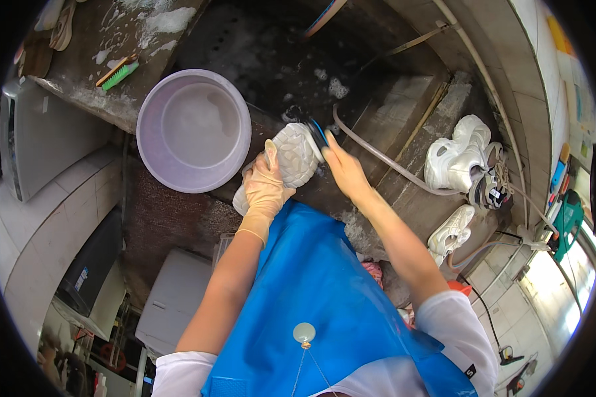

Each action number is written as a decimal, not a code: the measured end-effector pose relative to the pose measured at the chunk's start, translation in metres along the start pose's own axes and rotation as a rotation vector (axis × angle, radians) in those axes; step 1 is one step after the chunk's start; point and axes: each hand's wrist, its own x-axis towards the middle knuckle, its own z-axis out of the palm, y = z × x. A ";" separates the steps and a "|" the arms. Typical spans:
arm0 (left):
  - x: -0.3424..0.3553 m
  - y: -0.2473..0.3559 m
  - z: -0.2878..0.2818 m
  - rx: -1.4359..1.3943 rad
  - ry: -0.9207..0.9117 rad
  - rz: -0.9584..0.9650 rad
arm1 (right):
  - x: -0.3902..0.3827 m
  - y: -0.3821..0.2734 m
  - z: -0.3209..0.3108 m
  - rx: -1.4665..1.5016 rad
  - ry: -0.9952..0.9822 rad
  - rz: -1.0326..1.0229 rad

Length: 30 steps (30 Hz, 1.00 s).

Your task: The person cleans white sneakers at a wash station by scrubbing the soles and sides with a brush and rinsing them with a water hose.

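Observation:
My left hand (265, 185), in a pale rubber glove, is closed around a white sneaker (294, 153) whose chunky patterned sole faces up. In my bare right hand (344, 167) is a dark brush with a blue stripe (317, 133), its edge against the side of the shoe's sole. The brush is slightly blurred, and its bristles are mostly hidden. Just left of the shoe stands a lilac basin (151, 156) holding cloudy water. A blue apron (324, 284) covers my lap below the hands.
At the upper left, a green-bristled brush (120, 75) lies on a soapy ledge (79, 92). Beyond the shoe is a dark wet trough (245, 40). White sneakers (458, 155) sit on the right, with another white shoe (451, 233) nearer. A hose (391, 162) runs past them.

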 end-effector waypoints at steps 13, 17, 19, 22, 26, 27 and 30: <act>0.005 0.004 -0.004 -0.013 -0.055 0.003 | 0.038 -0.061 0.020 -0.173 0.003 0.004; 0.004 -0.002 0.000 -0.008 -0.034 -0.011 | -0.052 0.030 0.021 -0.168 0.059 -0.200; -0.001 -0.001 0.000 -0.001 -0.053 -0.036 | -0.044 0.018 0.022 -0.146 0.052 -0.146; 0.006 0.003 -0.003 -0.001 -0.058 -0.032 | 0.056 -0.057 0.041 -0.176 0.058 -0.171; -0.001 -0.007 0.007 0.002 -0.016 -0.004 | -0.025 -0.001 0.029 -0.259 -0.001 -0.142; -0.001 -0.008 0.009 0.012 -0.003 0.002 | -0.061 0.024 0.026 -0.248 -0.053 -0.067; -0.003 -0.007 0.010 -0.020 0.011 0.017 | -0.022 0.003 0.046 -0.338 0.054 -0.267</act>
